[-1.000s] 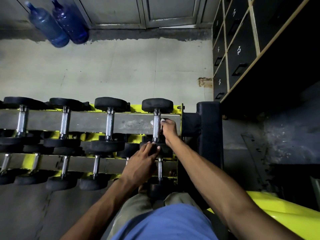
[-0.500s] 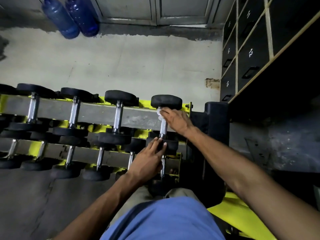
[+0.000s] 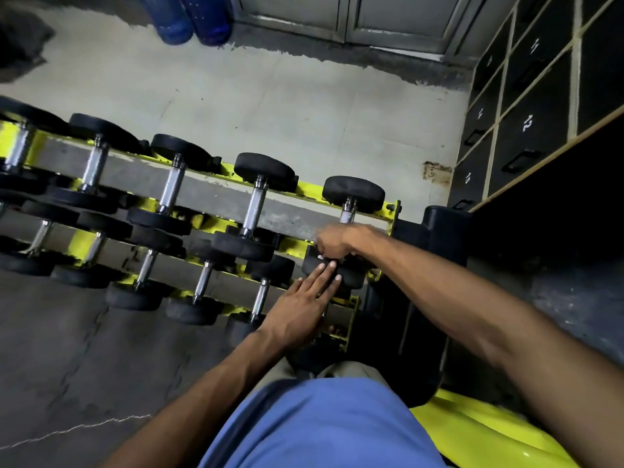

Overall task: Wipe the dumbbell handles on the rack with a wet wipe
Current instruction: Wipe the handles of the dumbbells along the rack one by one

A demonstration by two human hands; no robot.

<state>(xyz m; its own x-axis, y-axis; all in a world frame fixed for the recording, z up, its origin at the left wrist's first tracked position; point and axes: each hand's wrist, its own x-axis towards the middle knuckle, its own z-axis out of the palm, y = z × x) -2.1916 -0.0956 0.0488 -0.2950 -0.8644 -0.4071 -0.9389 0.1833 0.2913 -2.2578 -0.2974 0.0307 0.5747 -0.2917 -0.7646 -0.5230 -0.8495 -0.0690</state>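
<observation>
A yellow and grey dumbbell rack [image 3: 216, 194] holds several black-ended dumbbells with chrome handles on two tiers. My right hand [image 3: 332, 243] grips the near end of the chrome handle [image 3: 347, 214] of the rightmost top-tier dumbbell [image 3: 354, 194], with a bit of white wet wipe [image 3: 320, 256] showing under its fingers. My left hand [image 3: 305, 300] lies flat, fingers straight, on that dumbbell's near black weight [image 3: 353, 280].
Another top-tier dumbbell [image 3: 255, 207] sits just left. Black numbered lockers [image 3: 526, 136] fill the right side. A black upright pad [image 3: 439, 231] stands beside the rack's right end. Two blue water bottles [image 3: 192, 18] lie at the far wall. A yellow machine part [image 3: 479, 437] is at lower right.
My right hand has slid with the wipe from the handle's far end towards me to its near end. The left hand stays on the near weight. The camera view has tilted and shifted.
</observation>
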